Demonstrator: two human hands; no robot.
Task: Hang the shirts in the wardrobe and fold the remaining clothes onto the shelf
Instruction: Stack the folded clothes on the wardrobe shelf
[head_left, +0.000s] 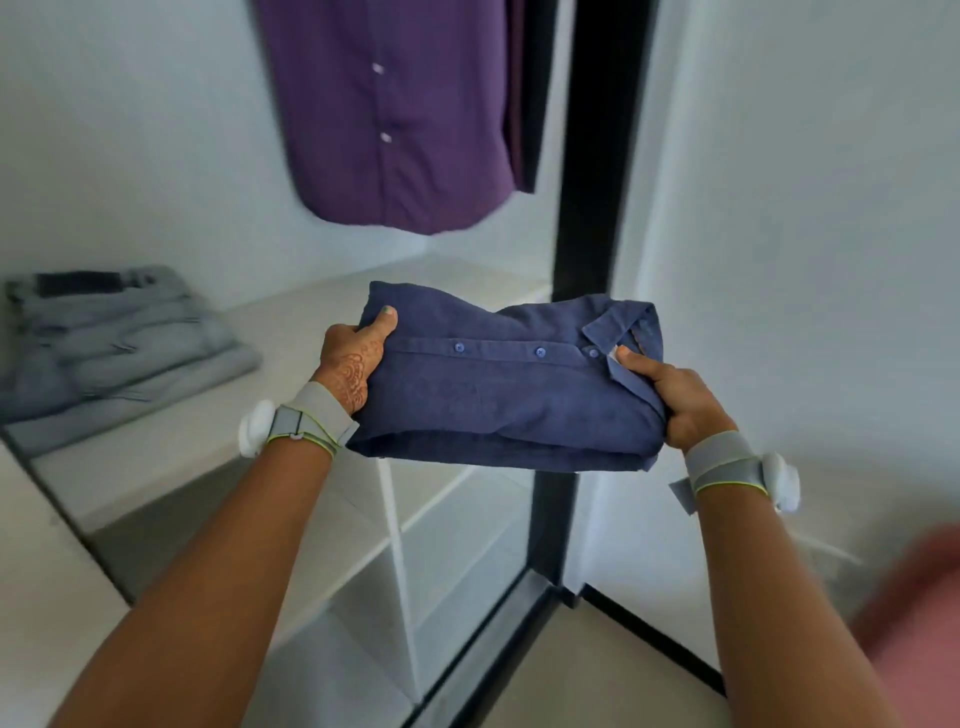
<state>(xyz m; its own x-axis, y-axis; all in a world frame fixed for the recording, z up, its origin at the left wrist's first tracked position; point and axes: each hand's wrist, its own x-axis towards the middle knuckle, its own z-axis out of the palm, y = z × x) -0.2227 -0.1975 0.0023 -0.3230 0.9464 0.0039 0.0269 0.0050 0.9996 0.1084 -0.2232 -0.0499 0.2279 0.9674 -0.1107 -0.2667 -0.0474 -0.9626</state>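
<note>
Both hands' fingers clamped on folded navy shirt, lengthwise left-right, collar rightward

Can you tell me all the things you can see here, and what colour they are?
folded shirt: one, dark blue, held in the air in front of the shelf
hanging shirt: one, purple, above the shelf
folded jeans: one pile, grey, on the shelf at the left
shelf: one, white, inside the wardrobe
wardrobe frame: black, upright at the right
wristbands: two, grey, one on each wrist
left hand: grips the shirt's left edge
right hand: grips the collar end
</note>
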